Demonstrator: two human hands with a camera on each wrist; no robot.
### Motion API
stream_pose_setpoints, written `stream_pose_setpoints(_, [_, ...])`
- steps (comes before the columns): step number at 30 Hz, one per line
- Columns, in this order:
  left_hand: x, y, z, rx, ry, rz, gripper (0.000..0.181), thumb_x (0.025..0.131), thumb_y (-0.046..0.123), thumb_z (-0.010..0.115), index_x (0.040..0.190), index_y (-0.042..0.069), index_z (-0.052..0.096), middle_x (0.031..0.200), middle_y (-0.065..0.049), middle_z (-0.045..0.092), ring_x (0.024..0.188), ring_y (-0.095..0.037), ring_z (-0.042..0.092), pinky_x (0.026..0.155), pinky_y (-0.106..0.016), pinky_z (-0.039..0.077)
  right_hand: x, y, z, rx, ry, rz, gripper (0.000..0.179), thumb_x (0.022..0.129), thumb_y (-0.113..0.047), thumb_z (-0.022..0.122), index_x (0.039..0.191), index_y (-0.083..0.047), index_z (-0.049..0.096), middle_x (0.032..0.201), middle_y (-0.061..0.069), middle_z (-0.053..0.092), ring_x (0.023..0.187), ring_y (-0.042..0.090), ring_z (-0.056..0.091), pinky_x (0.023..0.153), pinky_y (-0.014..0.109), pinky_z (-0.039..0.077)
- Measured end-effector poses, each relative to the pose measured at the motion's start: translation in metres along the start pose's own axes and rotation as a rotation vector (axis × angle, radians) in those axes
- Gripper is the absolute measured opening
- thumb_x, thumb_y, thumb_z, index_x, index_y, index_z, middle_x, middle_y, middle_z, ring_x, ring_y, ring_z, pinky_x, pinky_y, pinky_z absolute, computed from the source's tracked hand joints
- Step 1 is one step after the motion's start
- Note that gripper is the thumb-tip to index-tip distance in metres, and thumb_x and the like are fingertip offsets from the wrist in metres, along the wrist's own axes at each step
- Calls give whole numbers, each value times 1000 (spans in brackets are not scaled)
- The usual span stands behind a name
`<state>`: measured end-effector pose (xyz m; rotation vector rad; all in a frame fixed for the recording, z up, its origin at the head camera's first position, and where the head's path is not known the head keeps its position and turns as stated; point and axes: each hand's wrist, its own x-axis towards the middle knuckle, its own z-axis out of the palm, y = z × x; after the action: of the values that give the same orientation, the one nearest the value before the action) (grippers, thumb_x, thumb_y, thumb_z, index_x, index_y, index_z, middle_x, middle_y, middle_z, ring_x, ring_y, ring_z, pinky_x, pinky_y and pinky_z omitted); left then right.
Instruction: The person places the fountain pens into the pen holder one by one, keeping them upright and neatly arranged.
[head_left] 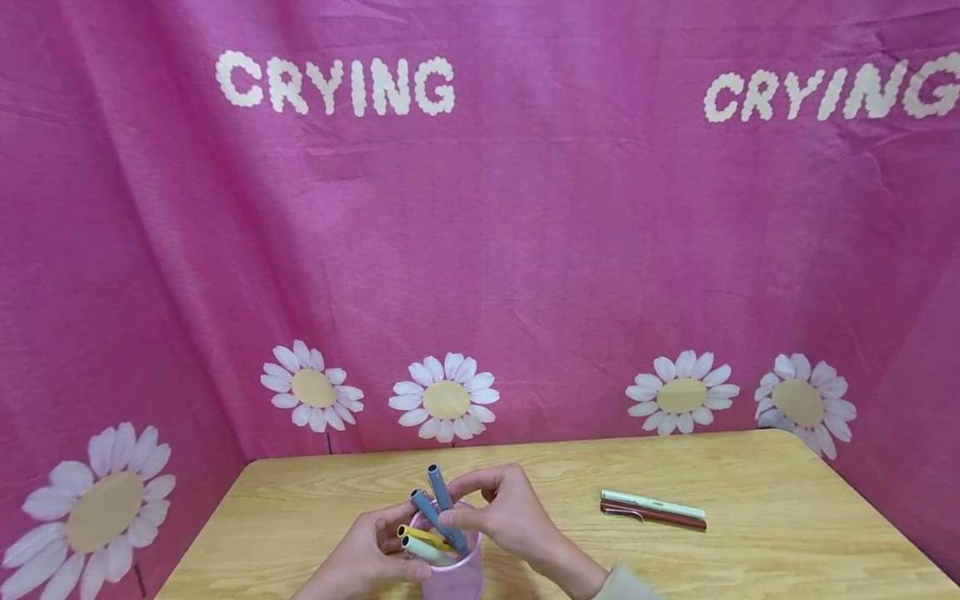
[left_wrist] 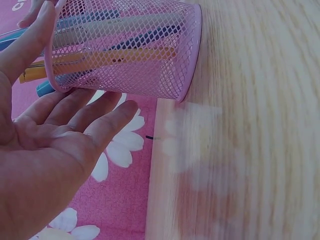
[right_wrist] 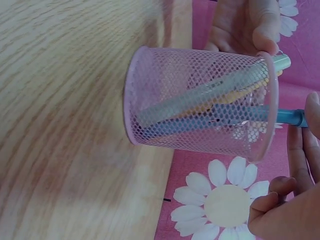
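Observation:
A pink mesh pen holder (head_left: 455,581) stands upright at the front of the table. Leaning inside it are a yellow pen (head_left: 425,537), a pale green pen (head_left: 426,550) and blue pens, one blue pen (right_wrist: 291,117) sticking out past the rim. My left hand (head_left: 363,550) holds the holder near its rim, thumb on one side and fingers on the other; the left wrist view shows those fingers (left_wrist: 75,112) spread along the mesh. From the right, my right hand (head_left: 517,517) pinches the upper part of a blue pen between thumb and index finger.
To the right on the wooden table (head_left: 570,467), a pale green pen (head_left: 652,502) and a dark red pen (head_left: 660,516) with a metal clip lie side by side. A pink cloth (head_left: 480,250) printed with daisies and lettering hangs behind and around the table.

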<state>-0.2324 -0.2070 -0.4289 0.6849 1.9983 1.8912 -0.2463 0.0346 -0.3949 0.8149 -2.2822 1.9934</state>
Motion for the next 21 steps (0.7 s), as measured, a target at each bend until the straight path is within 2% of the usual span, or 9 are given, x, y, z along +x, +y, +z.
stream_pose_setpoints(5, [1,1,0,15,10,-28,76,95,4,79,158,-9,37,142,-21,62,117,-29,67,95,-29,56,-2,6,1,-39,13,-9,17,79,-10,91,95,-10,85,96,-1,80,80,14,56,69,24,40])
stream_pose_setpoints(9, [1,1,0,14,12,-35,77,95,5,78,158,-10,36,144,-22,60,118,-30,66,96,-30,56,-2,9,2,-39,7,-26,17,79,-8,92,94,-9,85,94,-2,80,85,16,60,72,24,42])
stream_pose_setpoints(14, [0,2,0,13,8,-23,78,95,4,79,158,-10,36,144,-23,60,115,-27,67,95,-29,56,-3,13,2,-58,-3,-25,18,78,-7,93,93,-11,85,93,-3,79,78,14,56,70,23,41])
stream_pose_setpoints(18, [0,1,1,12,0,-6,79,93,3,80,156,-12,36,141,-24,61,113,-22,68,94,-28,56,-5,17,3,-77,-9,-14,19,77,-9,93,94,-12,86,95,-4,80,84,12,58,75,25,42])
stream_pose_setpoints(21, [0,1,1,6,-3,-6,77,93,4,81,155,-13,38,139,-23,63,111,-21,68,93,-28,56,-5,18,3,-85,-18,-6,21,76,-9,94,96,-12,86,96,-3,80,81,10,55,69,23,40])
